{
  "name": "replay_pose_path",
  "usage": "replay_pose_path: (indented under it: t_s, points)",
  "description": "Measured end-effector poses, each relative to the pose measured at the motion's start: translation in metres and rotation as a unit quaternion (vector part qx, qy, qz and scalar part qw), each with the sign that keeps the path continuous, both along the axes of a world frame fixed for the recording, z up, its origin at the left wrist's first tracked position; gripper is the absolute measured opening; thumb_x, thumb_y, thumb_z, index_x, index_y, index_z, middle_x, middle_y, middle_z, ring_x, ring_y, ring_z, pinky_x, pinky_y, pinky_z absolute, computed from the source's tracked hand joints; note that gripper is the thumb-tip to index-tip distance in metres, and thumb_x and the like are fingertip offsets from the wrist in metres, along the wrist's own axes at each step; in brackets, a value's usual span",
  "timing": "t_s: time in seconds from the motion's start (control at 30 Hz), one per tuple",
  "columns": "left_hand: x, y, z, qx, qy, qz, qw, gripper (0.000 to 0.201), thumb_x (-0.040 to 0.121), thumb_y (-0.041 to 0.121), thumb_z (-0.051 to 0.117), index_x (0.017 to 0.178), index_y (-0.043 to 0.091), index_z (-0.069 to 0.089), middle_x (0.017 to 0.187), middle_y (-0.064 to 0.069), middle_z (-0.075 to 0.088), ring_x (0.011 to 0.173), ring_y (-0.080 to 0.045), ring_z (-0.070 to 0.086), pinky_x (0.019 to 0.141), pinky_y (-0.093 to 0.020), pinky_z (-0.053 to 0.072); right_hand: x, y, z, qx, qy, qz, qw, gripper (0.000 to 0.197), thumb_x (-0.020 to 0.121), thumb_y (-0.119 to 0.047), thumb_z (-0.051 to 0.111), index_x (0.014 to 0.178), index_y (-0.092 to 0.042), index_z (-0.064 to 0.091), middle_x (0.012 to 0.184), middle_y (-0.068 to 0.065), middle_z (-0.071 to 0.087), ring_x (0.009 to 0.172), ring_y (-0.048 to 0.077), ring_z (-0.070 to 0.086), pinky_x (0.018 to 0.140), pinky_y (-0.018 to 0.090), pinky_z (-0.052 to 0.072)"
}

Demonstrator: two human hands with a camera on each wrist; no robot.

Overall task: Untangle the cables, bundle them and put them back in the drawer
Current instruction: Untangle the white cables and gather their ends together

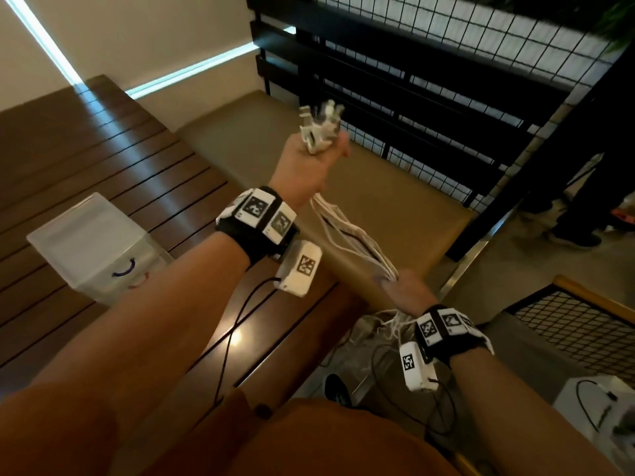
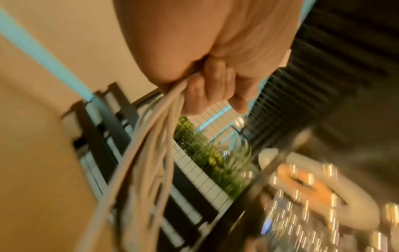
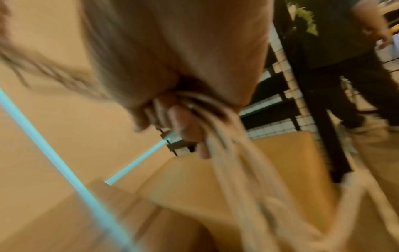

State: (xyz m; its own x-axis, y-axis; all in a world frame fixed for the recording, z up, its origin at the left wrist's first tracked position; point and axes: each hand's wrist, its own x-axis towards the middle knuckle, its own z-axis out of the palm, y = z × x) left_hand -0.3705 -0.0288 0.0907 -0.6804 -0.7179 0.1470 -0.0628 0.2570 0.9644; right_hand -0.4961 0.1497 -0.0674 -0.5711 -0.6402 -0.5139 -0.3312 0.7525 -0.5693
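Head view has the left hand [image 1: 311, 163] fisted round the plug ends of the white cables [image 1: 350, 235] up over the bench [image 1: 395, 187], right hand [image 1: 409, 290] gripping them lower, probably pulling them straight for bundling, with the drawer box [image 1: 92, 249] waiting off left.

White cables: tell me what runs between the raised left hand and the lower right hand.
In the head view, the white cables stretch from the left hand, whose fist shows plug ends on top, down to the right hand. Nothing else lies between.
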Motion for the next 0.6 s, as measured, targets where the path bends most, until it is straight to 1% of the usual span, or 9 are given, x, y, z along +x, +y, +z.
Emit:
replay_pose_path:
  t_s: [0.07, 0.1, 0.17, 0.27, 0.33, 0.4, 0.43, 0.53, 0.6]
  points:
    - [0.003, 0.002, -0.01, -0.141, -0.117, -0.047, 0.982, 0.015, 0.084, 0.032, 0.072, 0.084, 0.018, 0.068, 0.075, 0.007, 0.068, 0.068, -0.008, 0.065, 0.064, -0.026, 0.053, 0.002, -0.009, 0.018, 0.02, 0.048, 0.043, 0.998, 0.042, 0.095, -0.038, 0.053, 0.104, 0.002, 0.06, 0.097, 0.015, 0.061, 0.083, 0.028, 0.054, 0.069, 0.029, 0.038]
    - [0.005, 0.008, -0.013, -0.183, -0.169, -0.091, 0.964, 0.021, 0.078, 0.035, 0.077, 0.088, 0.018, 0.07, 0.081, 0.005, 0.071, 0.075, -0.008, 0.067, 0.071, -0.028, 0.055, 0.004, -0.013, 0.03, 0.023, 0.065, 0.069, 0.995, 0.037, 0.097, -0.031, 0.052, 0.11, 0.003, 0.059, 0.107, 0.019, 0.061, 0.092, 0.031, 0.056, 0.073, 0.029, 0.038]
    - [0.004, 0.022, -0.018, -0.26, -0.245, -0.173, 0.918, 0.037, 0.067, 0.046, 0.082, 0.092, 0.022, 0.071, 0.083, 0.009, 0.071, 0.076, -0.008, 0.066, 0.073, -0.032, 0.055, 0.01, -0.02, 0.056, 0.008, 0.107, 0.15, 0.983, 0.035, 0.099, -0.021, 0.047, 0.124, 0.001, 0.054, 0.125, 0.018, 0.056, 0.114, 0.034, 0.053, 0.081, 0.028, 0.036]
    - [-0.004, 0.038, -0.014, -0.316, -0.33, -0.259, 0.851, 0.054, 0.055, 0.055, 0.085, 0.095, 0.025, 0.068, 0.088, 0.012, 0.07, 0.08, -0.01, 0.065, 0.074, -0.032, 0.053, 0.013, -0.023, 0.086, -0.052, 0.18, 0.314, 0.931, 0.041, 0.1, -0.028, 0.036, 0.137, -0.013, 0.046, 0.142, 0.012, 0.047, 0.127, 0.028, 0.047, 0.096, 0.028, 0.036]
    - [-0.009, 0.038, -0.008, -0.298, -0.362, -0.285, 0.836, 0.058, 0.051, 0.054, 0.087, 0.095, 0.022, 0.069, 0.088, 0.007, 0.071, 0.08, -0.013, 0.066, 0.076, -0.034, 0.055, 0.011, -0.022, 0.106, -0.098, 0.204, 0.35, 0.909, 0.035, 0.098, -0.031, 0.04, 0.128, -0.019, 0.055, 0.132, 0.005, 0.055, 0.115, 0.019, 0.052, 0.092, 0.027, 0.039]
    - [-0.014, 0.036, -0.004, -0.291, -0.372, -0.286, 0.834, 0.054, 0.052, 0.05, 0.088, 0.091, 0.017, 0.069, 0.084, 0.004, 0.071, 0.077, -0.014, 0.066, 0.073, -0.032, 0.056, 0.007, -0.018, 0.126, -0.177, 0.165, 0.317, 0.917, 0.019, 0.09, -0.029, 0.058, 0.108, -0.025, 0.063, 0.108, -0.005, 0.062, 0.095, 0.007, 0.053, 0.081, 0.022, 0.038]
    - [-0.016, 0.036, -0.001, -0.299, -0.366, -0.276, 0.837, 0.052, 0.054, 0.049, 0.088, 0.088, 0.016, 0.068, 0.081, 0.004, 0.07, 0.074, -0.014, 0.066, 0.069, -0.031, 0.055, 0.003, -0.017, 0.133, -0.199, 0.152, 0.296, 0.922, 0.016, 0.086, -0.023, 0.066, 0.102, -0.021, 0.066, 0.1, -0.007, 0.062, 0.086, 0.005, 0.053, 0.077, 0.02, 0.038]
    - [-0.027, 0.04, 0.007, -0.353, -0.353, -0.239, 0.833, 0.044, 0.062, 0.049, 0.085, 0.079, 0.02, 0.056, 0.071, 0.008, 0.057, 0.069, -0.016, 0.06, 0.062, -0.03, 0.049, -0.01, -0.008, 0.149, -0.214, 0.098, 0.236, 0.943, 0.01, 0.082, -0.012, 0.072, 0.091, -0.011, 0.069, 0.079, -0.003, 0.065, 0.064, 0.001, 0.053, 0.065, 0.017, 0.043]
    - [-0.033, 0.041, 0.014, -0.359, -0.326, -0.233, 0.843, 0.038, 0.068, 0.044, 0.082, 0.081, 0.017, 0.059, 0.07, 0.007, 0.057, 0.067, -0.015, 0.059, 0.062, -0.031, 0.05, -0.02, -0.003, 0.152, -0.247, 0.053, 0.176, 0.951, 0.004, 0.086, -0.012, 0.069, 0.088, -0.008, 0.069, 0.072, 0.005, 0.065, 0.058, 0.007, 0.054, 0.058, 0.024, 0.048]
